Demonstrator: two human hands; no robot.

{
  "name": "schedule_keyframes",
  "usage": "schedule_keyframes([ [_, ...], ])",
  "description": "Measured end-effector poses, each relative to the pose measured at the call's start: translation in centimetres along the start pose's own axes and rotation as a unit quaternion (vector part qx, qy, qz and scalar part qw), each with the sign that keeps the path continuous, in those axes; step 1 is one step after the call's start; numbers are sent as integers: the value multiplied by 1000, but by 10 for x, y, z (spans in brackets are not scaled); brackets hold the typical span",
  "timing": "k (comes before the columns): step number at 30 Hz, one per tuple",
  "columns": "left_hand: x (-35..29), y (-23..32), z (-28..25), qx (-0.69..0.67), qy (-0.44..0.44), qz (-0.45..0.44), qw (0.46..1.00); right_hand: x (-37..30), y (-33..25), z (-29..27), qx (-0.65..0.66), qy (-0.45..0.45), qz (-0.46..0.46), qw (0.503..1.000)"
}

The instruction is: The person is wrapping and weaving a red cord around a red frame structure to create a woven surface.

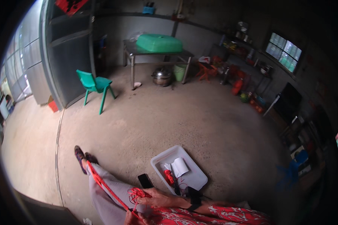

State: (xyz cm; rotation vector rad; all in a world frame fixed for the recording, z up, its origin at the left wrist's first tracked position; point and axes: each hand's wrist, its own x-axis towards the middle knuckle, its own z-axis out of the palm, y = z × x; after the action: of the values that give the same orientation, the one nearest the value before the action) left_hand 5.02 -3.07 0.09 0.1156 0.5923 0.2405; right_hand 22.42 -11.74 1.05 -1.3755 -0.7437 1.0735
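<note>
A red braided cord runs taut along my grey trouser leg, from near my shoes up to my lap. My left hand, partly cut off by the lower edge, is closed around the braid's near end. Just above it, my right hand grips a loose bundle of thin red cord; a strand leads from the bundle down to the braid. A black band circles my right wrist. Beside that hand stands a white plastic tray with a red cord hank, a white roll and dark items inside.
A black phone lies left of the tray. Farther off are a green child's chair and a metal table with a green cover. A steel pot and a green bucket stand beneath. Shelves and clutter line the right wall.
</note>
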Motion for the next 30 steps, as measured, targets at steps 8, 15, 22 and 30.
schedule_keyframes([
  [8,-31,24,2,368,147,395,829,44,-41,45,-394,-96,-206,891],
  [15,-58,40,33,600,156,521,586,-51,-3,-4,-366,-59,-59,927],
  [22,-50,59,26,444,136,428,776,-107,-5,-14,-311,68,12,948],
  [30,-52,75,33,346,232,478,774,50,-82,73,-282,-5,-440,853],
])
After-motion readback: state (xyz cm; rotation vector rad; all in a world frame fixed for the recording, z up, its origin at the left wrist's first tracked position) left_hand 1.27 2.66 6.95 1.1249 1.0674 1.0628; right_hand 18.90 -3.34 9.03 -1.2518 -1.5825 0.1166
